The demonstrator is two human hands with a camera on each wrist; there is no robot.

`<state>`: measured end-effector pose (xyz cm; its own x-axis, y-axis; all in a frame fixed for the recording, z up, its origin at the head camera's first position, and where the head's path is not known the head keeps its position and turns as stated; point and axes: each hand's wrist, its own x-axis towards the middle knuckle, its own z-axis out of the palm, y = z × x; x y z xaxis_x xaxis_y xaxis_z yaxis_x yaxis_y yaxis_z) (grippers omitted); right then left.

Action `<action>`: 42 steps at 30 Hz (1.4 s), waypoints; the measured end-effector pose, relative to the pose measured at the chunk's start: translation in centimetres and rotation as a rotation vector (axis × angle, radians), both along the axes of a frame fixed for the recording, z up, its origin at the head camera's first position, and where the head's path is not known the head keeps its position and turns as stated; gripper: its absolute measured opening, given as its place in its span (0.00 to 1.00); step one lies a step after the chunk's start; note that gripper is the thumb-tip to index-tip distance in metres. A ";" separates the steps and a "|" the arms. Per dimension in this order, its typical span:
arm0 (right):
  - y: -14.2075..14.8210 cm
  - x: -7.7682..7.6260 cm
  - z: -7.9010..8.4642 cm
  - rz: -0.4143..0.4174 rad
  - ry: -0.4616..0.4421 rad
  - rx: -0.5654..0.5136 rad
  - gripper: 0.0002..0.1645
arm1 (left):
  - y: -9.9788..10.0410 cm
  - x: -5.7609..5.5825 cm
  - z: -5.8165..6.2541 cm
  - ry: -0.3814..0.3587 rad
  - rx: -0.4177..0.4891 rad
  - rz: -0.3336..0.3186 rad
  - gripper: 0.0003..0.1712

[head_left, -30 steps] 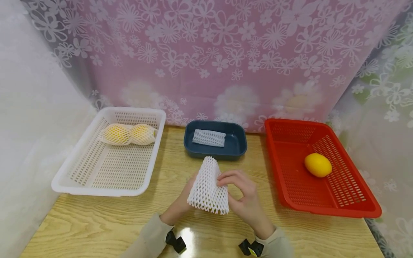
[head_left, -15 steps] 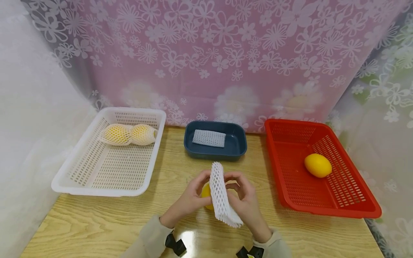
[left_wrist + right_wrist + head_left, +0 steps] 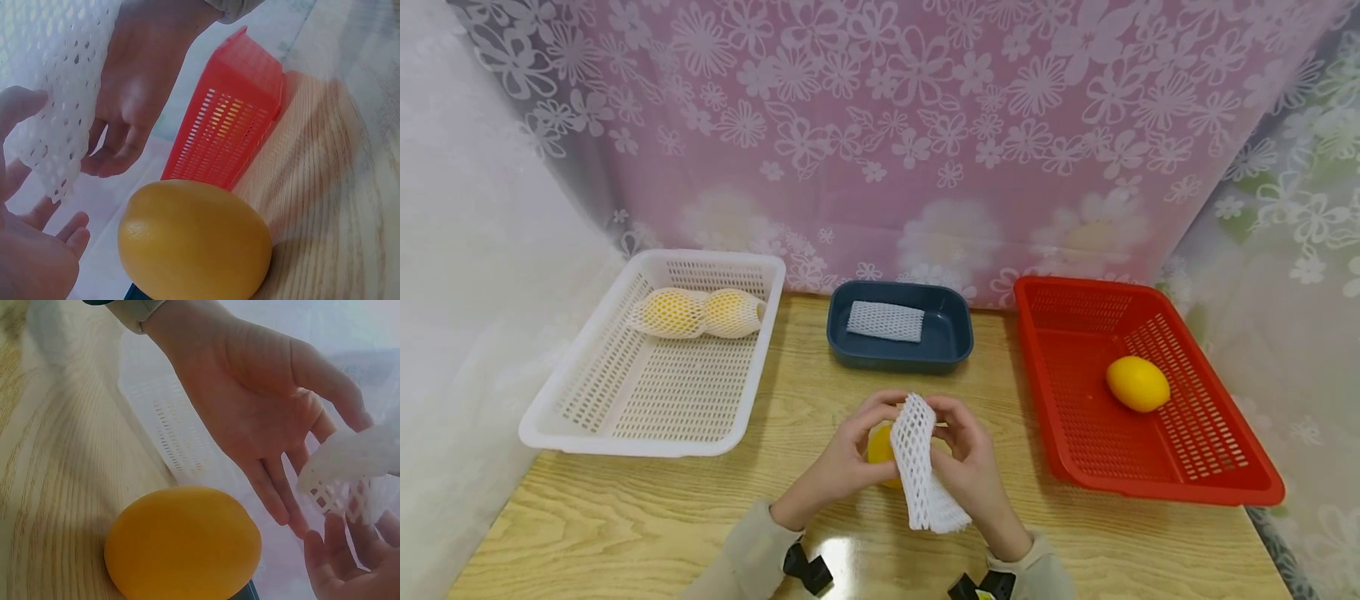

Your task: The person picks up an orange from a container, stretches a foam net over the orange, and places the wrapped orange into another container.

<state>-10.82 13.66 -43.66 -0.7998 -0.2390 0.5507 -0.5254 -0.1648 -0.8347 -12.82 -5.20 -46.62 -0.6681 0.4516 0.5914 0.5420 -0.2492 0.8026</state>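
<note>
A white foam net sleeve point(image 3: 914, 454) hangs between my two hands, narrow end up and wider end toward me. My left hand point(image 3: 842, 454) pinches its upper part from the left, thumb on one side and fingers on the other point(image 3: 37, 250). From the right, my right hand point(image 3: 976, 462) grips the same end, and its fingertips show at the mesh opening in the right wrist view point(image 3: 350, 550). Beneath the hands a smooth yellow oval fruit point(image 3: 184, 544) rests on the wooden table, partly hidden by the sleeve in the head view.
A white basket point(image 3: 647, 446) on the left holds two yellow fruits point(image 3: 700, 313) in foam net. Behind the hands, a dark blue tray point(image 3: 901, 362) contains another flat foam sleeve point(image 3: 886, 322). On the right, a red basket point(image 3: 1150, 483) holds one bare yellow fruit point(image 3: 1138, 384).
The foam sleeve has turned from broad side to narrow and come slightly nearer me. My left hand has come out from behind it to its left side, and the fruit below now shows.
</note>
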 end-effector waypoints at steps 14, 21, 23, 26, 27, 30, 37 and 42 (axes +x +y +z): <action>0.2 0.3 -0.5 0.028 -0.220 -0.156 0.08 | -0.2 0.0 0.2 -0.060 0.092 -0.066 0.12; 0.1 0.3 -0.5 0.001 -0.196 -0.408 0.18 | -0.4 0.1 0.3 -0.090 0.103 -0.019 0.11; 0.2 0.2 -0.6 0.028 -0.199 -0.446 0.19 | -0.5 0.2 0.4 -0.114 0.137 -0.047 0.10; 0.3 0.1 -0.8 0.091 -0.224 -0.444 0.19 | -0.5 0.1 0.5 -0.125 0.220 -0.119 0.11; 0.3 0.1 -0.8 0.114 -0.239 -0.439 0.20 | -0.5 0.1 0.5 -0.126 0.249 -0.152 0.11; 0.5 0.1 -1.0 0.161 -0.294 -0.365 0.20 | -0.6 -0.1 0.5 -0.122 0.328 -0.247 0.13; 1.0 0.1 -1.1 0.295 -0.371 -0.101 0.17 | -0.8 -0.8 0.1 -0.125 0.440 -0.454 0.15; 1.2 0.1 -1.0 0.364 -0.312 -0.047 0.13 | -1.0 -0.4 0.1 -0.251 0.387 -0.494 0.08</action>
<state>-10.76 14.81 -44.64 -0.7973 -0.5150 0.3147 -0.1520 -0.3332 -0.9305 -13.24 -6.23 -46.48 -0.5761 0.5257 0.6258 0.0995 -0.7149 0.6921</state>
